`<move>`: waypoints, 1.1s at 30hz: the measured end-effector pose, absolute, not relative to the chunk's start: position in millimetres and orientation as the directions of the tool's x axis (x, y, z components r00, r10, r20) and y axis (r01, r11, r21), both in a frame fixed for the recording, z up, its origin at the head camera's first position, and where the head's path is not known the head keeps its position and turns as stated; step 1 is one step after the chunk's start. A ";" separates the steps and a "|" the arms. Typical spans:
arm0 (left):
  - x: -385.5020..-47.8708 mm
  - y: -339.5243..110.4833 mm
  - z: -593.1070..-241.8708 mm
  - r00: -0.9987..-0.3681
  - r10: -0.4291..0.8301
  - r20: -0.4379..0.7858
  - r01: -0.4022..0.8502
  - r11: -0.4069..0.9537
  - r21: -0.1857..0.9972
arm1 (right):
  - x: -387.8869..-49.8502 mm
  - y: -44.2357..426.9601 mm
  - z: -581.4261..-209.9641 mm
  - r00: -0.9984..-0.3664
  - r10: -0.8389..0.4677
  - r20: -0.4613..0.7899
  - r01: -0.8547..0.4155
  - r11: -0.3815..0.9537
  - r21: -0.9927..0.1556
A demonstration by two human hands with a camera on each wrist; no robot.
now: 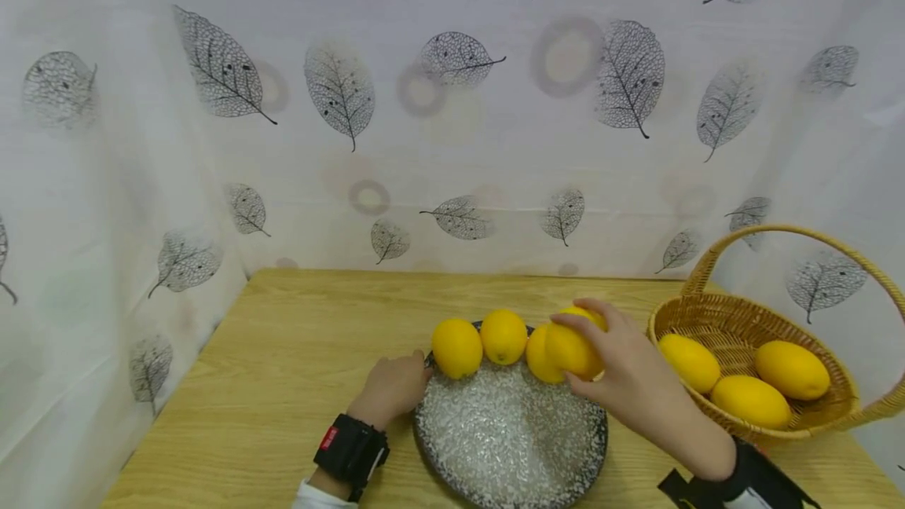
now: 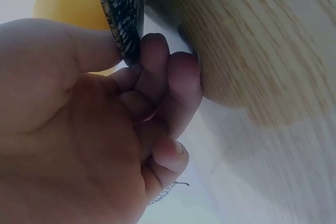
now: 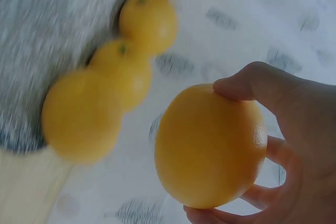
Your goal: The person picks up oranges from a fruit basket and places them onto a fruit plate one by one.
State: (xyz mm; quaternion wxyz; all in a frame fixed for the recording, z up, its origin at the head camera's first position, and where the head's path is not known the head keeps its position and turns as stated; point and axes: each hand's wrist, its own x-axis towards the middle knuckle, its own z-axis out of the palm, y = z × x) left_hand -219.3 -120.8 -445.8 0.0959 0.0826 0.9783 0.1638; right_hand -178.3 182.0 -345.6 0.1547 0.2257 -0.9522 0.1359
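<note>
A round speckled grey plate with a dark rim lies on the wooden table. Its left rim is pinched by my left hand, thumb on the upper side and curled fingers beneath, as the left wrist view shows. Three oranges sit along the plate's far edge: a left orange, a middle orange and a right orange. My right hand grips another orange between thumb and fingers. In the head view this held orange partly covers the right one on the plate.
To the right stands a wicker basket with a tall arched handle; three more yellow-orange fruits lie in it. Behind the wooden table hangs a white leaf-patterned curtain, which also runs along the left side.
</note>
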 end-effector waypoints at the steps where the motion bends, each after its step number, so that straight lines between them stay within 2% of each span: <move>1: -219.6 -120.8 -446.1 -0.968 0.194 -0.160 0.132 0.933 0.335 | -176.1 173.9 -348.3 -0.839 -0.403 0.366 -0.490 0.851 -0.187; 7: -219.8 -122.5 -445.5 -0.969 0.197 -0.150 0.139 0.935 0.327 | -167.1 131.4 -365.4 -0.784 -0.472 0.403 -0.582 0.785 -0.213; 13: -220.5 -122.6 -444.7 -0.969 0.205 -0.139 0.156 0.941 0.301 | -160.8 100.8 -385.3 -0.801 -0.499 0.331 -0.590 0.751 -0.297; 22: -219.0 -124.5 -442.2 -0.968 0.219 -0.122 0.173 0.935 0.309 | -159.7 79.4 -406.5 -0.799 -0.568 0.195 -0.594 0.698 -0.399; 33: -220.0 -127.5 -446.2 -0.963 0.249 -0.104 0.201 0.920 0.338 | -160.8 69.0 -428.4 -0.744 -0.623 0.241 -0.665 0.662 -0.346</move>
